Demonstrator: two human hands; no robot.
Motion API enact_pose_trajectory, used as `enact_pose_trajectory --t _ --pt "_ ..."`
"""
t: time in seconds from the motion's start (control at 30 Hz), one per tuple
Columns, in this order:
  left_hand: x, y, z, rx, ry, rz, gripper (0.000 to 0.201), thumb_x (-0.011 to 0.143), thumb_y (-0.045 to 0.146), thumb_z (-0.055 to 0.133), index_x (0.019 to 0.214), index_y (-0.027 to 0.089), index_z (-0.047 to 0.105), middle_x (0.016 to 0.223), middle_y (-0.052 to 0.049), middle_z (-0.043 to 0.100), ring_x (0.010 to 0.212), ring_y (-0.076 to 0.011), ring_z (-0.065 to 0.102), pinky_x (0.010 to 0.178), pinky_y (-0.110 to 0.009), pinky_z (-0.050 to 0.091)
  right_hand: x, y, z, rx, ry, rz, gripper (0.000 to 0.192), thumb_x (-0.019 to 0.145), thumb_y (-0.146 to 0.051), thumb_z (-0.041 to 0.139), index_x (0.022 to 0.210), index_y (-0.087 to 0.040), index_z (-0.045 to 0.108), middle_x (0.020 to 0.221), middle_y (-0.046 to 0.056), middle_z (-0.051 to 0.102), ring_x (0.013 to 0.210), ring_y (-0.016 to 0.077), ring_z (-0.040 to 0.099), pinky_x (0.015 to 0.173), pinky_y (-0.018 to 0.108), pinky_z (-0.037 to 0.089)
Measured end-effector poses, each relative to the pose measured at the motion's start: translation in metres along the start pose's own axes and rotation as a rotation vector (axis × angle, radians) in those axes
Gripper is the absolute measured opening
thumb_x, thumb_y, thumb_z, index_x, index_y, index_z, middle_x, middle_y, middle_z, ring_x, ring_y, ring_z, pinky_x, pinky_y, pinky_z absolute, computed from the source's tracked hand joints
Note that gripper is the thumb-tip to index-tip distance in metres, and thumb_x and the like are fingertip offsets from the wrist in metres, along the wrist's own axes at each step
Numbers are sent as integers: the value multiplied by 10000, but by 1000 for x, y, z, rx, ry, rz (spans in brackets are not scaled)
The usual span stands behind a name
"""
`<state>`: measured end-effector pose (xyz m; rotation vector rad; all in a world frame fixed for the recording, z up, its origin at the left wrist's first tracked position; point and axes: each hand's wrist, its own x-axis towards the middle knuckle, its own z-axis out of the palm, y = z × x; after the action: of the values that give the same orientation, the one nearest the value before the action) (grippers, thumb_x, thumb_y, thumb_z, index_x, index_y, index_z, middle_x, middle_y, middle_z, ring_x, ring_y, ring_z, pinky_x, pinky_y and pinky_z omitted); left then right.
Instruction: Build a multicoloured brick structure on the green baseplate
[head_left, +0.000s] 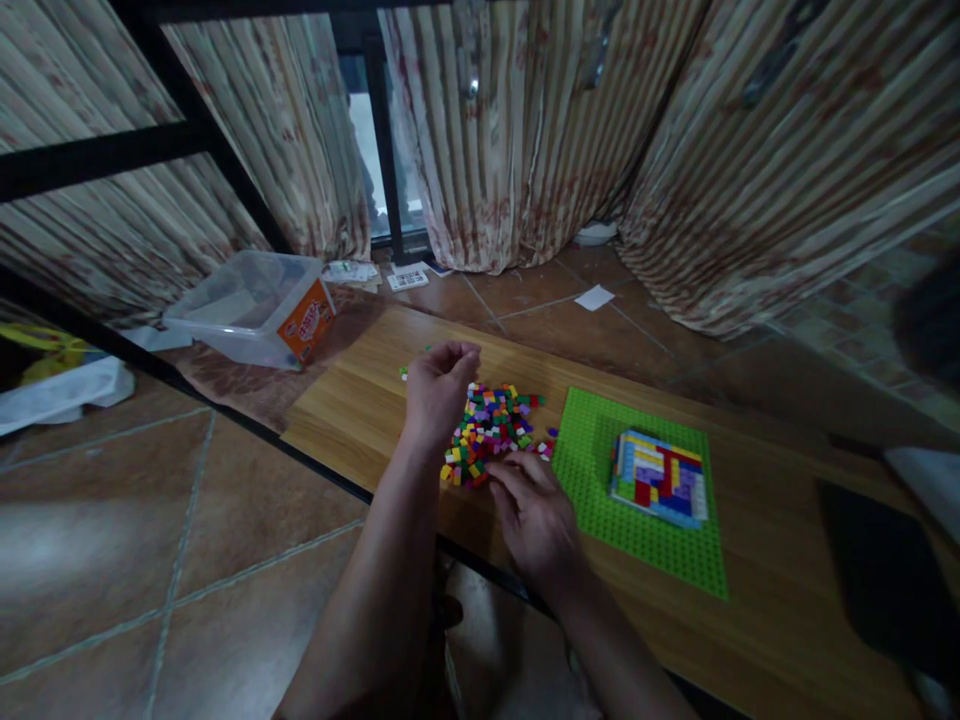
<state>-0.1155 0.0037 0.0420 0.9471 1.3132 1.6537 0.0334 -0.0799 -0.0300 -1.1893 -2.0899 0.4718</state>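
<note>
A loose pile of small coloured toy bricks (pixel 491 425) lies on the wooden table. My left hand (pixel 439 390) is raised over the pile's left side, its thumb and fingers closed together; whatever they may hold is hidden. At the pile's near edge, my right hand (pixel 538 515) rests low with fingers bent and a little apart, the tips touching bricks. Just right of this hand lies a green studded baseplate (pixel 592 510). On it stands a low rectangular block built of bricks (pixel 660 480), with a light-blue rim and a many-coloured top.
A clear plastic bin (pixel 247 305) with an orange label stands beyond the table's left end. A dark flat object (pixel 885 570) lies at the far right of the table (pixel 352 400). Striped curtains (pixel 510 150) hang behind, with papers (pixel 595 297) on the tiled floor.
</note>
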Motion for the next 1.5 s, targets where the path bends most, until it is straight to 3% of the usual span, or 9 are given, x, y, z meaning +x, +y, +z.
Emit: enact_pose_trajectory --t 0.17,0.37,0.57,0.77,1.17,1.5 --pt "3 1 -6 -15 31 -2 85 692 222 690 716 145 662 628 21 585 567 -72 493 568 -191 410 1 -2 7 -98 -26 40 206 918 -178 516 1052 -186 672 1078 97 614 983 236 576 874 381 505" --pt "8 4 -17 -20 89 4 98 692 229 702 745 150 681 650 12 610 574 -75 507 579 -193 413 4 1 4 -147 66 67 198 942 -190 474 902 -201 668 965 79 624 917 215 582 831 352 494" --pt "8 8 -21 -17 91 -8 101 698 246 706 715 153 670 638 20 599 557 -72 496 570 -196 405 10 3 2 -199 148 106 271 963 -236 435 1038 -204 693 1003 89 608 947 233 557 867 392 486" --pt "9 7 -22 -26 97 7 88 700 234 699 716 153 668 647 15 601 560 -73 488 571 -199 404 17 2 9 -287 31 24 334 952 -272 472 1212 -231 678 1252 133 526 1088 282 483 916 444 468" --pt "8 8 -24 -39 88 6 61 710 214 691 714 158 668 635 19 594 558 -72 485 571 -202 396 14 14 -7 -316 131 82 227 922 -254 527 924 -198 747 1141 114 584 1018 263 502 879 420 470" --pt "8 8 -23 -27 85 -10 76 708 224 695 705 156 662 650 12 609 576 -77 506 574 -198 403 21 10 1 -319 45 86 252 919 -289 529 1063 -180 704 1207 132 559 1071 283 486 922 452 450"
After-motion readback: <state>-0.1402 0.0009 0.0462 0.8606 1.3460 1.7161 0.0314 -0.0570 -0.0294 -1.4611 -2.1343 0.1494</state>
